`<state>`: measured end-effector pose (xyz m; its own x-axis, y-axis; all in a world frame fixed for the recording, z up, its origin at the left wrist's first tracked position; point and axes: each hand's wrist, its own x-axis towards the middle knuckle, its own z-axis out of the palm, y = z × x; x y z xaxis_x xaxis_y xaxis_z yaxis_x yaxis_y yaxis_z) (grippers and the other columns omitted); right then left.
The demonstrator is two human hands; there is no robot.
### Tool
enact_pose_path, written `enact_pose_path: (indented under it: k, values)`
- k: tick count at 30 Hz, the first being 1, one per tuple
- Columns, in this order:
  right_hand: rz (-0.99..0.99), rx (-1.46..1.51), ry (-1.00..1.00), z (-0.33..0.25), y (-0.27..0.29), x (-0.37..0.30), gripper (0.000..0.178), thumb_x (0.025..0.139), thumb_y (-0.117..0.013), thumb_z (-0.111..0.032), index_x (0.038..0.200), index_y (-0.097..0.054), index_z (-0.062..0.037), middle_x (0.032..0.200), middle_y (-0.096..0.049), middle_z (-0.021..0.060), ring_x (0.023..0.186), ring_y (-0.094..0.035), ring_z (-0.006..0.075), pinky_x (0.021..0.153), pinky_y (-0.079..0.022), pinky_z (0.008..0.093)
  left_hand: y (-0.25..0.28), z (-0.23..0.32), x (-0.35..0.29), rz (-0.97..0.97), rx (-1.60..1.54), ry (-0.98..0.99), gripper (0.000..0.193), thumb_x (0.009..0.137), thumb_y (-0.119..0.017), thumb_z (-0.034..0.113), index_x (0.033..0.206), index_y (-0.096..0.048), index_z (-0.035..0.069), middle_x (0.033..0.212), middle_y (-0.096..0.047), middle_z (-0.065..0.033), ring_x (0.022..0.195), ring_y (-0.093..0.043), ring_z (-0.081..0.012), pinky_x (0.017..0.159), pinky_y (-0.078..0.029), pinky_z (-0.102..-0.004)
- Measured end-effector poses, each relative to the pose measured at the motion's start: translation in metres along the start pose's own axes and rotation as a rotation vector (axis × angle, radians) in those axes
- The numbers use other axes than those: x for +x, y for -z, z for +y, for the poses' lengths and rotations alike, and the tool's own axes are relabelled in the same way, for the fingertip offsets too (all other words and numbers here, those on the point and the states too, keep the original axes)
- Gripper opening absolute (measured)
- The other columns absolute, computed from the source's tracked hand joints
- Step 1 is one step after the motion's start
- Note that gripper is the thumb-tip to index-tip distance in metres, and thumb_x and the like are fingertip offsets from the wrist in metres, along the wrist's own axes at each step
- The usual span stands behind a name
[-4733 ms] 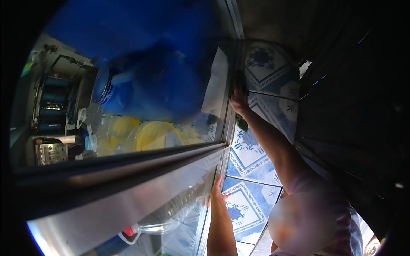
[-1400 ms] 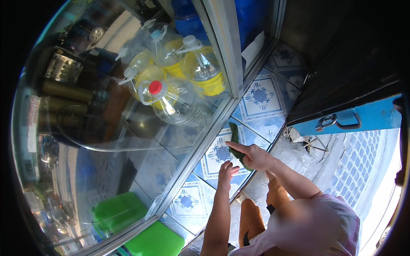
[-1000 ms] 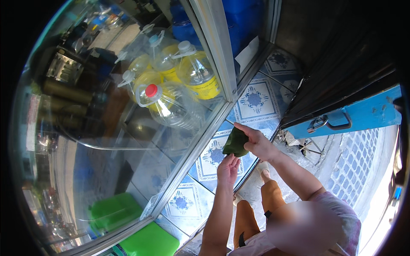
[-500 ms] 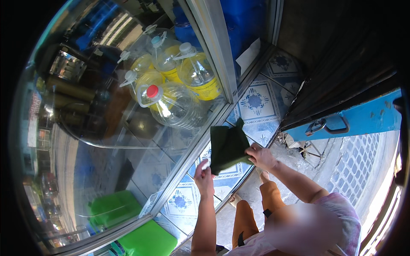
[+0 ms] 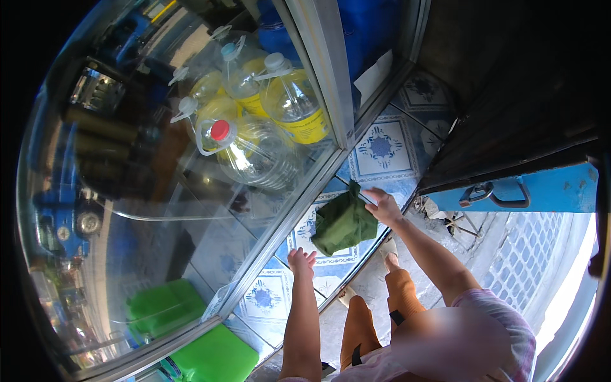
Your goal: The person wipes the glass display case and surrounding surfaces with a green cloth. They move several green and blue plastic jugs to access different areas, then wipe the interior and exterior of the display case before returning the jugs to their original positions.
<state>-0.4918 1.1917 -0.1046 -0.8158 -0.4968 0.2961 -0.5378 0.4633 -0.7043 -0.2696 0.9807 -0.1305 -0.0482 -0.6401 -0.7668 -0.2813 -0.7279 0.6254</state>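
Note:
A dark green cloth (image 5: 345, 224) lies crumpled on the blue-and-white patterned tile ledge (image 5: 263, 299), in front of the glass. My right hand (image 5: 384, 207) is just beyond the cloth's right edge, fingers stretched out and holding nothing. Nearer to me and to the left, my left hand (image 5: 301, 261) is open with fingers apart, a short way off the cloth's near left corner.
Behind the glass pane (image 5: 153, 248) stand several large clear bottles (image 5: 261, 153), some with yellow labels. A green container (image 5: 216, 356) sits at the lower left. To the right are a blue metal panel (image 5: 554, 188) with a handle and rough concrete ground (image 5: 407, 305).
My right hand has let go of the cloth, which was held spread out and now lies crumpled on the tiles. My left hand has opened beside it.

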Motion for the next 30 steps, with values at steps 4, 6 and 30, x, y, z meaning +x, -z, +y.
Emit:
enact_pose_path:
  k: [4, 6, 30]
  values:
    - [-0.048, 0.219, -0.324, 0.003, -0.002, 0.02, 0.03, 0.079, -0.068, -0.01, 0.109, -0.067, -0.0069, 0.096, -0.07, 0.0119, 0.093, -0.067, 0.0223, 0.082, -0.05, 0.0302, -0.043, -0.013, -0.007, -0.128, 0.847, -1.037, 0.024, 0.077, -0.062, 0.007, 0.101, -0.058, 0.005, 0.085, -0.061, -0.0132, 0.079, -0.063, -0.0312, 0.069, -0.05, -0.0394]
    - [-0.12, 0.29, -0.547, 0.007, -0.006, -0.002, 0.029, 0.08, -0.066, -0.008, 0.109, -0.066, -0.0048, 0.098, -0.07, 0.01, 0.094, -0.066, 0.0193, 0.083, -0.049, 0.0281, -0.054, -0.033, -0.014, -0.451, 1.057, -1.357, 0.023, 0.078, -0.06, 0.003, 0.1, -0.058, 0.007, 0.089, -0.061, -0.0125, 0.087, -0.061, -0.032, 0.078, -0.048, -0.0434]
    - [-0.017, 2.043, -0.782, -0.083, 0.019, -0.031, 0.075, 0.086, -0.037, -0.072, 0.139, -0.044, -0.0195, 0.127, -0.057, 0.008, 0.109, -0.056, 0.0386, 0.094, -0.037, 0.0657, -0.031, 0.057, -0.206, -1.086, 0.716, -1.116, 0.047, 0.08, -0.061, 0.006, 0.126, -0.052, 0.002, 0.117, -0.058, -0.0223, 0.105, -0.059, -0.0369, 0.09, -0.048, -0.0399]
